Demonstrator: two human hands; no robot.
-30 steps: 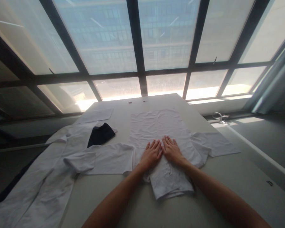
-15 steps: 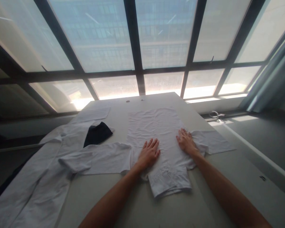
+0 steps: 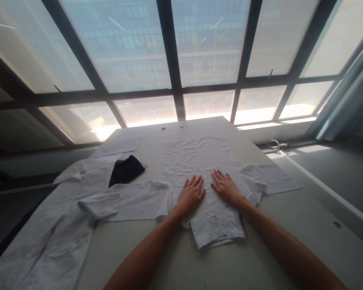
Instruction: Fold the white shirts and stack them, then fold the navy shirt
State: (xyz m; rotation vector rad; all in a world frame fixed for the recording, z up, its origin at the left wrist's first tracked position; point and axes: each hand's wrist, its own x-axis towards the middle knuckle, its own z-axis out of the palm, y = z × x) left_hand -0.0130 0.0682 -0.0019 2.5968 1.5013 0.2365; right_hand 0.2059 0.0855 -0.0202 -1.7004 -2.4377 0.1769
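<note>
A white long-sleeved garment [image 3: 196, 155] lies spread on the white table [image 3: 130, 257], its sleeves reaching out to both sides. Its near end [image 3: 218, 229] looks folded over and wrinkled. My left hand [image 3: 191, 193] rests flat on the middle of the cloth, fingers extended. Beside it my right hand [image 3: 226, 187] also lies palm down on the fabric, fingers stretched out and a little apart. Neither hand grips anything. The left sleeve [image 3: 142, 201] runs toward other white clothing, and the right sleeve [image 3: 275, 178] lies near the table's right side.
More white clothing [image 3: 57, 225] covers the left side and hangs over the edge. On it sits a dark folded cloth [image 3: 126, 170]. A flat white piece [image 3: 121, 146] lies at the far left. Large windows [image 3: 208, 44] stand behind; a grey curtain [image 3: 341, 108] hangs at right.
My right hand has moved left across the garment, from its right edge to beside my left hand. My left hand has stayed nearly in place.
</note>
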